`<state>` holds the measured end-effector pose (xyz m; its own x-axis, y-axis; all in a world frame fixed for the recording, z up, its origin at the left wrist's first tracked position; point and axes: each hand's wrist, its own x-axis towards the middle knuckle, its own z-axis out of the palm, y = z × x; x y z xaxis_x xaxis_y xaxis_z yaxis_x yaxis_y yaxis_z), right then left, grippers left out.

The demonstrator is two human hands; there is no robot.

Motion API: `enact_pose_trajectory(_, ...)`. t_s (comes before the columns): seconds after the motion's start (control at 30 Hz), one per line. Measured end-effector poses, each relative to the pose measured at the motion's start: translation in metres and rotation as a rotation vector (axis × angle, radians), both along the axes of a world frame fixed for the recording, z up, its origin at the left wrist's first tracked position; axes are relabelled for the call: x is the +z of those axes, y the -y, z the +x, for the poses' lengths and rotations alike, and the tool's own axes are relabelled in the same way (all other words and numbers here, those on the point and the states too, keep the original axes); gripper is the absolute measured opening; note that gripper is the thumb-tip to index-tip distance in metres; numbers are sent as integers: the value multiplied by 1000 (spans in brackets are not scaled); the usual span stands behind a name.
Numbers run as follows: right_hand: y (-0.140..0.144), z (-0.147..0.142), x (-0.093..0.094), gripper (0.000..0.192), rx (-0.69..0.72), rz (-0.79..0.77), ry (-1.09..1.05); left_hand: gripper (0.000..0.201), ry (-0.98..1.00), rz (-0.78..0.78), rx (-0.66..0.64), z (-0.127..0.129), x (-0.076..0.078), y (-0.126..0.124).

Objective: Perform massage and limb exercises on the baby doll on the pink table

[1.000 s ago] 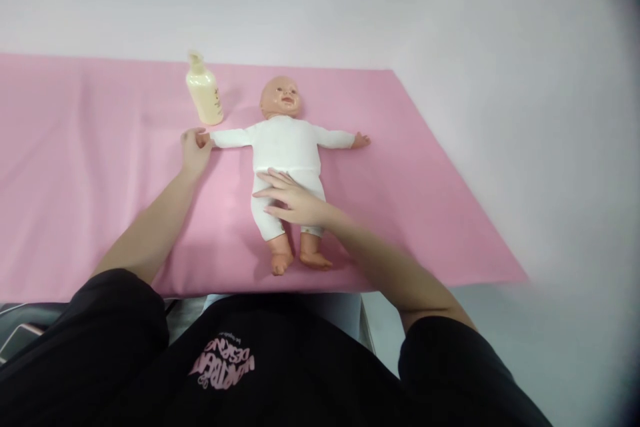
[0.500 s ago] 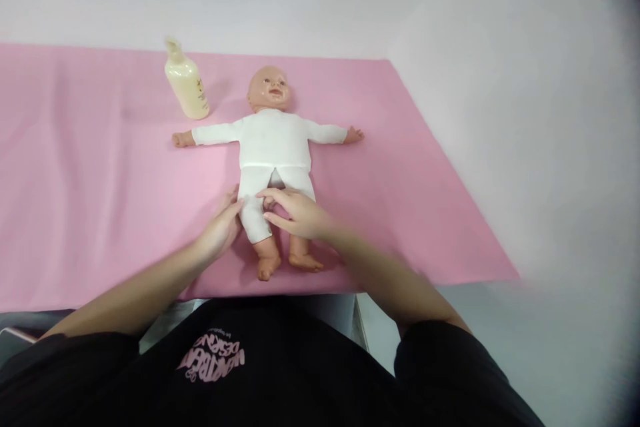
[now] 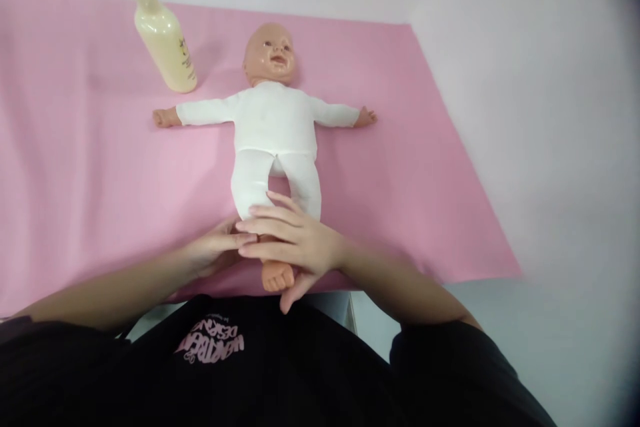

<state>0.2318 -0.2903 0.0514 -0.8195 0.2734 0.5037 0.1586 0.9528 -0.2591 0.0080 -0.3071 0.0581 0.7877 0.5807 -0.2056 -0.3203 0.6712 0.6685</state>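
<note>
Flat on its back the doll (image 3: 275,119) is laid, on the near part of the pink cover (image 3: 400,180), its long axis run almost straight out from the black shirt (image 3: 300,373): head pointed at the far edge, feet at the near one. The face is turned upward and a little right; both arms are stretched sideways, roughly square to the body. And here, at the lower legs, all the work is done! Across the leg on the left, the right hand (image 3: 305,240) is spread from above, fingers nearly straight, thumb dropped wide beside the doll's foot (image 3: 277,275); the other leg's lower part is hidden behind it. At that left leg's outer side, the left hand (image 3: 220,248) is placed, narrowly curved, its fingers partly covered; whether the leg is gripped cannot be told. Beyond the outstretched arm, a cream pump bottle (image 3: 167,53) is seen standing.
</note>
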Motion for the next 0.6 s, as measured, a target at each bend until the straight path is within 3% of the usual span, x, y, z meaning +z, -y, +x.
enact_pose_trajectory(0.2,9,-4,-1,46,-13,76,-60,45,-113,-64,36,2,-15,1)
enact_pose_trajectory(0.37,14,-5,3,26,-4,83,-107,43,12,-108,-71,4,-17,5)
enact_pose_trajectory(0.6,14,-9,0,27,58,171,-270,51,149,-186,-159,-1,-14,0)
